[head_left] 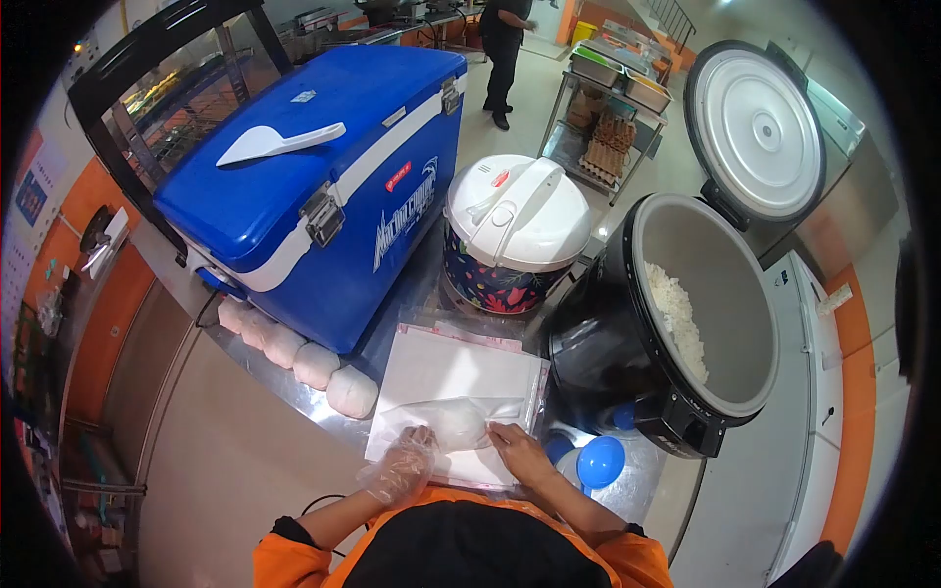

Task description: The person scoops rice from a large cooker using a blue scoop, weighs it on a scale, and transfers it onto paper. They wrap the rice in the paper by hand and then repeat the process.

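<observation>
A rounded white bundle (458, 427) lies on a stack of white paper sheets (441, 363), partly covered by a folded sheet. My left hand (410, 455), in a clear plastic glove, has its fingers bent at the bundle's left end. At its right end my bare right hand (518, 453) pinches the paper's edge. To the left, several wrapped white bundles (316, 366) stand in a row along the table edge. Cooked rice (676, 318) sits inside the open black cooker (608, 323) on the right. A blue cup (600, 462) is just right of my right hand.
A big blue cooler box (323, 176) with a white paddle (279, 143) on its lid stands at the left. Behind the paper is a closed white-lidded, floral pot (518, 235). The cooker's lid (757, 132) is raised. Further back are a trolley (603, 122) and a person (504, 59).
</observation>
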A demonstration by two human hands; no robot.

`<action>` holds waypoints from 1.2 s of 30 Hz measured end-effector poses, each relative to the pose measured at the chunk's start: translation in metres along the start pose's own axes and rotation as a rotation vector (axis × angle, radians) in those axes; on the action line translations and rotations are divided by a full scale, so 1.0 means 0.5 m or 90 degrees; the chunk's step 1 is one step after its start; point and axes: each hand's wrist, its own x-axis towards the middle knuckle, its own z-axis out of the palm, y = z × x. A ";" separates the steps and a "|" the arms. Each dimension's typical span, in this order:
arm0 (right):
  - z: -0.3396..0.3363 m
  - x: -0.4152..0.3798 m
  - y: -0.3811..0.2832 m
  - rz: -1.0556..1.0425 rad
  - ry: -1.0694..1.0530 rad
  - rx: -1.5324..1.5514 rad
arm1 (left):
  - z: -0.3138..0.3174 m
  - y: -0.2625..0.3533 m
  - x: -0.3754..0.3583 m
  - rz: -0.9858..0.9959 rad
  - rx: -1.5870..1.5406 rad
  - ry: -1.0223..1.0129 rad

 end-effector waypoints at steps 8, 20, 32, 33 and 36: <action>0.020 0.009 0.002 -0.049 0.182 -0.070 | 0.002 -0.004 -0.007 -0.090 -0.058 0.007; 0.000 0.023 0.008 -0.018 0.092 0.017 | 0.098 -0.070 -0.003 -0.127 -0.096 -0.019; -0.013 0.090 -0.005 0.358 -0.045 0.165 | 0.064 -0.061 -0.010 -0.124 -0.151 0.071; -0.013 0.101 -0.003 0.360 -0.046 0.164 | 0.066 -0.071 -0.003 -0.149 -0.199 0.022; -0.019 0.131 0.004 0.369 -0.052 0.142 | 0.086 -0.111 0.029 -0.221 -0.340 -0.121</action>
